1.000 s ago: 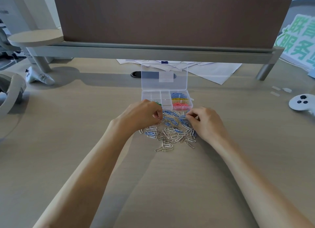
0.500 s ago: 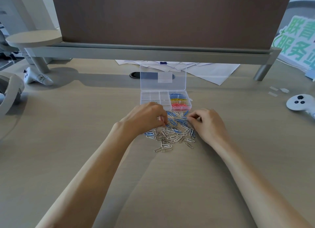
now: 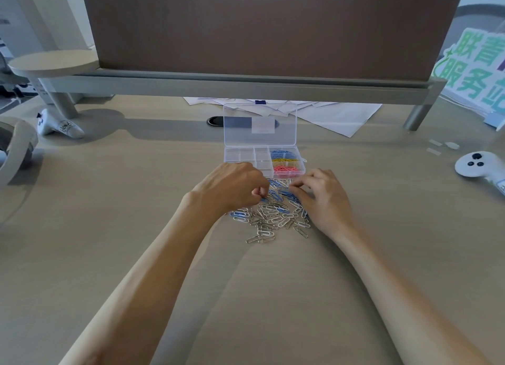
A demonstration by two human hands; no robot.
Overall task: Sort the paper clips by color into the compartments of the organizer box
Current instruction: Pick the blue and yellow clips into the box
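The clear organizer box (image 3: 239, 154) stands open on the desk, its lid (image 3: 259, 124) upright. Its right compartments hold blue clips (image 3: 282, 154), yellow clips (image 3: 285, 161) and pink clips (image 3: 285, 169). A loose pile of blue and silver paper clips (image 3: 276, 214) lies just in front of the box. My left hand (image 3: 232, 188) rests at the pile's left side, fingers curled and pinching a blue clip (image 3: 264, 199). At the pile's upper right, the thumb and forefinger of my right hand (image 3: 323, 198) are pinched together on a clip. The left hand hides the box's front-left compartment.
A white controller (image 3: 475, 165) lies at the right, another controller (image 3: 58, 125) and a headset (image 3: 16, 148) at the left. Papers (image 3: 336, 116) and a cable grommet (image 3: 216, 121) sit behind the box, under the brown divider panel (image 3: 259, 28).
My left hand has moved from the box's front-left corner down and right into the pile. The right hand has stayed at the pile's upper right.
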